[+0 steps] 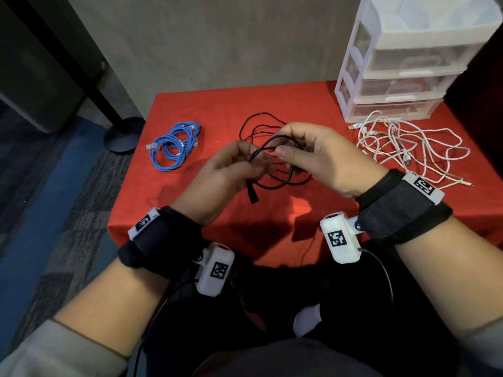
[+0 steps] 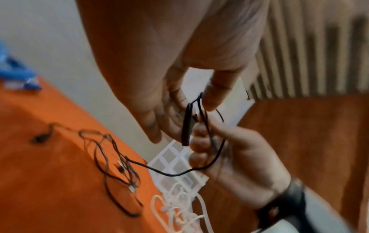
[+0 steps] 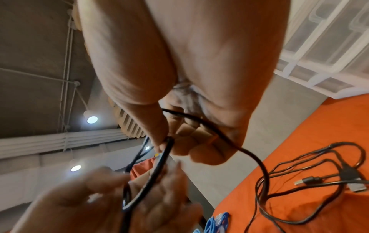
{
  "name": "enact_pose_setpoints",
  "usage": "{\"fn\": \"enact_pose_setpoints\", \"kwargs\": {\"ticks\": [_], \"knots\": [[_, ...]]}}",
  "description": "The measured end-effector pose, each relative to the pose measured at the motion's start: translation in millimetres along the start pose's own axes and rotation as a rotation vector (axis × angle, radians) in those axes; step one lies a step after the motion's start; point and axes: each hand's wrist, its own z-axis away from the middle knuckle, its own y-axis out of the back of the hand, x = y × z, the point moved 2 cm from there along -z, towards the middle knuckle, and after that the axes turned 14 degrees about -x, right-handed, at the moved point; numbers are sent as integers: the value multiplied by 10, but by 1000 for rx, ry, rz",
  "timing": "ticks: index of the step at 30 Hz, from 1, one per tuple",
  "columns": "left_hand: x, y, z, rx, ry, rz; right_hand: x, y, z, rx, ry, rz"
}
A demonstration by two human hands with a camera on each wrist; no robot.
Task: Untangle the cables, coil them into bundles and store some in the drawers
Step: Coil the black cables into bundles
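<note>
A tangled black cable [image 1: 283, 183] lies mid-table on the red cloth [image 1: 217, 110], part of it lifted between both hands. My left hand [image 1: 251, 163] pinches a strand near its plug end [image 1: 251, 193], which hangs below the fingers. My right hand [image 1: 283, 151] pinches a raised loop of the same cable just to the right. In the left wrist view the black cable [image 2: 186, 126] runs between thumb and fingers. In the right wrist view the black cable [image 3: 249, 154] passes through the curled fingers. A coiled blue cable [image 1: 174, 145] lies at the left, a white cable tangle [image 1: 408, 148] at the right.
A white plastic drawer unit [image 1: 402, 77] with its three drawers closed stands at the table's back right, behind the white cables. A grey wall runs behind the table. A black stand base [image 1: 125, 134] sits on the carpet to the left of the table.
</note>
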Motion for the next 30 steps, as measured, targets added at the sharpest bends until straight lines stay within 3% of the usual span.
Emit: {"fn": "enact_pose_setpoints", "kwargs": {"ticks": [2,4,8,11,17,20,25,30], "knots": [[57,-49,13,-70,8,259,-5,13,-2,-9,9,35],[106,-88,7,-99,4,343,-22,19,2,-13,14,57],[135,-132,-14,-123,54,237,-38,20,8,18,-41,29],[160,-151,-18,-155,118,181,2,-29,-25,127,-83,-4],[264,-209,-63,-160,175,99,15,-128,-80,269,-97,-295],[281,-188,-73,-125,195,124,31,-114,-64,216,-71,-301],[231,-167,-39,-104,226,215,33,12,25,-12,-48,-203],[270,-196,0,-168,182,470,96,90,22,109,-57,-79]]}}
